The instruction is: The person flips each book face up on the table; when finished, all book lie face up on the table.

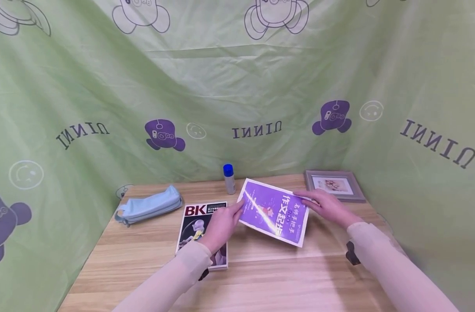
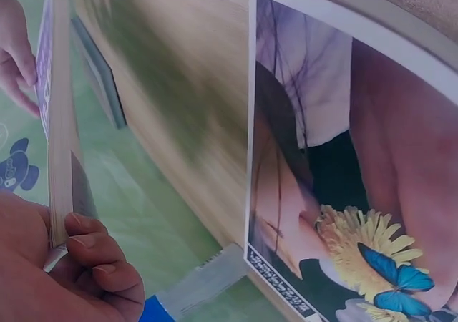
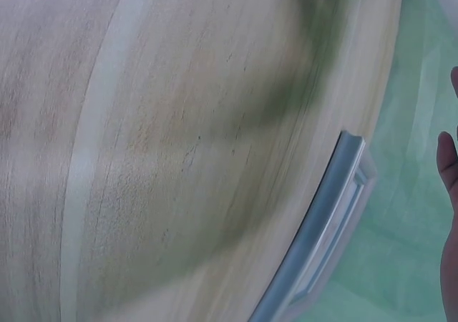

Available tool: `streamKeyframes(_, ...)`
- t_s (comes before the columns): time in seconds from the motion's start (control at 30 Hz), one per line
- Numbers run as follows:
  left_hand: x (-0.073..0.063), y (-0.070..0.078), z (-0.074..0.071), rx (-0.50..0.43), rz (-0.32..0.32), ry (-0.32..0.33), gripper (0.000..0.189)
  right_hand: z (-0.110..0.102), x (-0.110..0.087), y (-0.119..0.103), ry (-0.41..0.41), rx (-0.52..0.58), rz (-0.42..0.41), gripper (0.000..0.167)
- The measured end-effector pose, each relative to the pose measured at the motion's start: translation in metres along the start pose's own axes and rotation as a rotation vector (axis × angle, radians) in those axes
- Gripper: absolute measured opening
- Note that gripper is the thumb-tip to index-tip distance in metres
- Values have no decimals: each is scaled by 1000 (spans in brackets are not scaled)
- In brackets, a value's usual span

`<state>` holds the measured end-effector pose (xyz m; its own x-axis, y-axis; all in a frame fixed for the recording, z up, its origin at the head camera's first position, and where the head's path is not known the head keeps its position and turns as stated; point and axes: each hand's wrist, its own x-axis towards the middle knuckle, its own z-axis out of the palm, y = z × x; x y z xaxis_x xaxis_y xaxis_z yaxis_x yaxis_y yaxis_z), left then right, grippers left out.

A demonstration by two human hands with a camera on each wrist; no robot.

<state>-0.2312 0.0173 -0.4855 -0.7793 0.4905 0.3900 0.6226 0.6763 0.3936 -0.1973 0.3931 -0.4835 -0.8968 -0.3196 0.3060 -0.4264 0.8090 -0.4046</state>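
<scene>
A purple book (image 1: pixel 270 212) with white lettering is tilted above the wooden table, its cover facing up toward the head camera. My left hand (image 1: pixel 223 225) grips its left edge, and the left wrist view shows the curled fingers (image 2: pixel 107 261) behind the pages. Fairly straight fingers of my right hand (image 1: pixel 327 206) lie at the book's upper right edge, over the cover. Only a few fingertips (image 3: pixel 447 150) of that hand show at the border of the right wrist view. Under my left forearm lies a magazine (image 1: pixel 187 225) marked BK, partly covered by the arm.
A blue-capped bottle (image 1: pixel 229 182) stands at the table's back edge. To the left lies a light blue pouch (image 1: pixel 149 207); at the back right, a grey picture frame (image 1: pixel 309 180) lies flat. Green printed cloth (image 1: pixel 222 86) hangs behind and along both sides of the table (image 1: pixel 261 286).
</scene>
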Motion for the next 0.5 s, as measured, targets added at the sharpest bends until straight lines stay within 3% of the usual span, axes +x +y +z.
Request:
streamKeyframes(0.2,-2,-2,3,-53,-21,-26,35,0,-4,0,-3,-42,-30,41)
streamKeyframes(0.5,-2,-1,7,-53,-13,-61,32,2,-10,3,-72,-41,51,41)
